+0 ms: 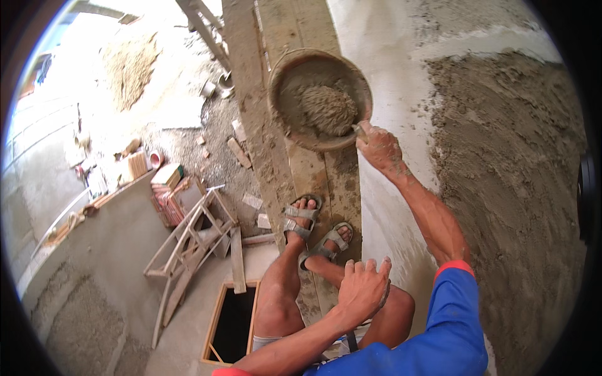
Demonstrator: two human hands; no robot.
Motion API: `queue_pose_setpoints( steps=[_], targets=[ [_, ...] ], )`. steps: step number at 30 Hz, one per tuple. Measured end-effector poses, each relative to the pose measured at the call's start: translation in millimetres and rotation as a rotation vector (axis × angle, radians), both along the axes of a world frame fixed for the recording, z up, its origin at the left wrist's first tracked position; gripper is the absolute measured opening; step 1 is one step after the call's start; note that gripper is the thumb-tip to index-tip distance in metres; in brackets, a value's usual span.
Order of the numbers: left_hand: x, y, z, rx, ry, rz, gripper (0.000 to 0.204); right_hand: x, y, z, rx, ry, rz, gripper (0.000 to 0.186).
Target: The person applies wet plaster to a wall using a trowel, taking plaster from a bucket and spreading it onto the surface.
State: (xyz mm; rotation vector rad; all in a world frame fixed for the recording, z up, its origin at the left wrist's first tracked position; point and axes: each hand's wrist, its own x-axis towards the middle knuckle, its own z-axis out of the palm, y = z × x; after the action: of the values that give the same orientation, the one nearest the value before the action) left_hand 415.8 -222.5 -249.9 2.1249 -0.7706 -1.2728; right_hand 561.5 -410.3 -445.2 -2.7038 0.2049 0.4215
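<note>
A round bucket with grey mortar stands on wooden planks at upper centre. My right hand is closed on a trowel handle at the bucket's right rim; the blade is hard to make out. My mud-smeared left hand hovers over my legs with loosely bent fingers apart, apparently holding nothing. My sandaled feet are on the planks. To the right, a broad patch of wet, rough mortar covers a surface beside a pale smooth strip.
Below the planks on the left lie a wooden frame, stacked tiles, loose rubble and a sand pile. A framed dark opening is at the lower left. A curved grey wall runs along the left.
</note>
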Motion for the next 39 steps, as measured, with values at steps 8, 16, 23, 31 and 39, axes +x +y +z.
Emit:
queue_pose_setpoints(
  steps=[8,16,23,31,39],
  targets=[
    [27,19,7,-0.051,-0.035,-0.031,0.05,-2,-10,36,0.111,0.08,-0.093,0.032],
    [56,59,10,-0.02,0.026,-0.078,0.052,-15,-40,144,0.359,0.034,-0.178,0.039],
    [96,69,8,-0.048,-0.062,-0.039,0.056,-35,-120,106,0.822,0.317,-0.618,0.039],
    [101,60,15,0.008,-0.005,-0.061,0.056,-63,-177,190,-0.162,-0.491,-0.772,0.026],
    [97,55,2,-0.006,0.012,-0.158,0.054,-131,-159,-19,-0.081,-0.036,-0.603,0.033]
  ],
)
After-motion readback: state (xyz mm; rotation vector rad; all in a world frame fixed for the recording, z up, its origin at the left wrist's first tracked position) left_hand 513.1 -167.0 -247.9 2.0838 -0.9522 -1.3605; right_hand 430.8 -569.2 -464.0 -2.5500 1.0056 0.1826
